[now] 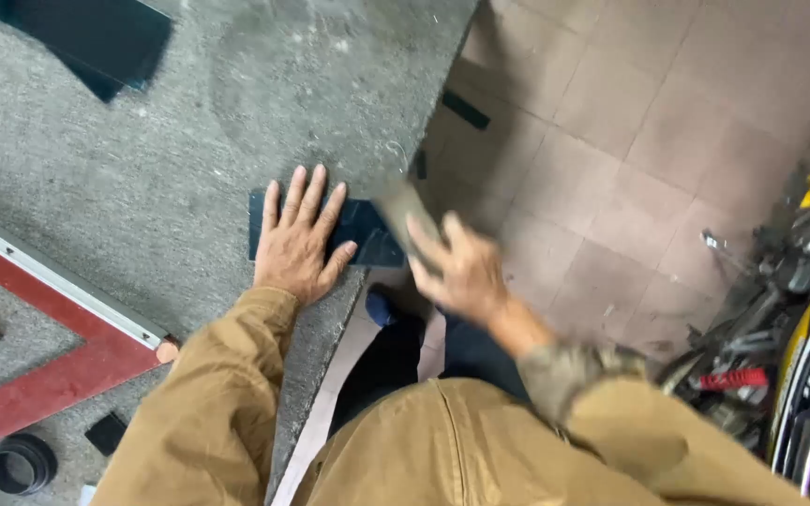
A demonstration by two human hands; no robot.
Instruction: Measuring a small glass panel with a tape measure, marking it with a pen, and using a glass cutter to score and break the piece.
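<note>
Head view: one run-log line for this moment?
left hand: flat on dark glass rectangle | right hand: blurred, gripping grey tool at the glass edge | surface: grey carpeted table

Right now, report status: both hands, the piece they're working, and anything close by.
Left hand flat on dark glass pane at table edge. Right hand blurred, gripping grey tool at pane's overhanging end. Red square lies apart, left.

Lighting: soft, even daylight, moderately bright; source direction unclear. Shadows faint, no hard edges. Slight sheen on dark glass piece (105, 37) top left. Right hand (461, 272) heavily motion-blurred, what it holds probably unreadable. Left hand (294, 239) and worktop (189, 159) sharp. Mild wide-angle stretch at frame edges.
</note>
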